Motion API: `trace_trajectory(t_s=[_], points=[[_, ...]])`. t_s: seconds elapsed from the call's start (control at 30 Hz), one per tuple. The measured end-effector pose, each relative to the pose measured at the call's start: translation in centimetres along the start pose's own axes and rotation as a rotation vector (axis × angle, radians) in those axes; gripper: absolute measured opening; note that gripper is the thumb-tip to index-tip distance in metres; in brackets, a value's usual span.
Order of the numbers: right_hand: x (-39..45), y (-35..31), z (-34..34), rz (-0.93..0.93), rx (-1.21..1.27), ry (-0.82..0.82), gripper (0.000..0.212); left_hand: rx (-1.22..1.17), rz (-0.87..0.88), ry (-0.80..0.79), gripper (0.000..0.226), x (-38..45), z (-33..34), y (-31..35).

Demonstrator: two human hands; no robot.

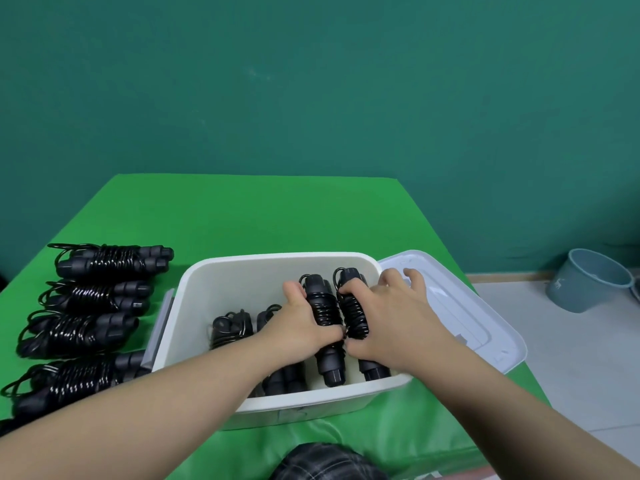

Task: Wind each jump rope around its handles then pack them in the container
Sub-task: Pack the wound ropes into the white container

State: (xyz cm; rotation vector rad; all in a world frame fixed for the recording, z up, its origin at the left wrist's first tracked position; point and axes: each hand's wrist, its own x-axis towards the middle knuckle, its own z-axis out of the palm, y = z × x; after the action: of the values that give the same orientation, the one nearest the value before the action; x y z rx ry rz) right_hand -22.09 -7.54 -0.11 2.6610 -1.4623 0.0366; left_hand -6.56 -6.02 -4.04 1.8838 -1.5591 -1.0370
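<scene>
Inside the white container [249, 271], toward 3 o'clock, the left hand [301, 327] and the right hand [391, 323] each clamp around the coiled middle of a wound jump rope [323, 306]. The bundle looks light, with stiff handles. Its glossy cord may slip loose, so holding over the coils seems best.

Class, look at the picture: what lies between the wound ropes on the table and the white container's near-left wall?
In the head view, only the container's grey latch handle; otherwise bare green cloth.
</scene>
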Motion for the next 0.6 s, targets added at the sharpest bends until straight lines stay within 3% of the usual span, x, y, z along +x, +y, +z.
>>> trace_trajectory(t_s=[0.23, 0.47, 0.6], points=[[0.6, -0.4, 1.3, -0.012, -0.063, -0.152, 0.056, 0.308, -0.154, -0.154, 0.079, 0.6, -0.1, -1.1], [0.9, -0.7, 0.9, -0.041, -0.218, -0.226, 0.071, 0.645, -0.033, -0.274, 0.076, 0.9, -1.3, -0.8], [0.7, -1.1, 0.4, -0.089, -0.217, -0.251, 0.081, 0.644, -0.017, -0.334, 0.095, 0.8, -2.2, -1.1]])
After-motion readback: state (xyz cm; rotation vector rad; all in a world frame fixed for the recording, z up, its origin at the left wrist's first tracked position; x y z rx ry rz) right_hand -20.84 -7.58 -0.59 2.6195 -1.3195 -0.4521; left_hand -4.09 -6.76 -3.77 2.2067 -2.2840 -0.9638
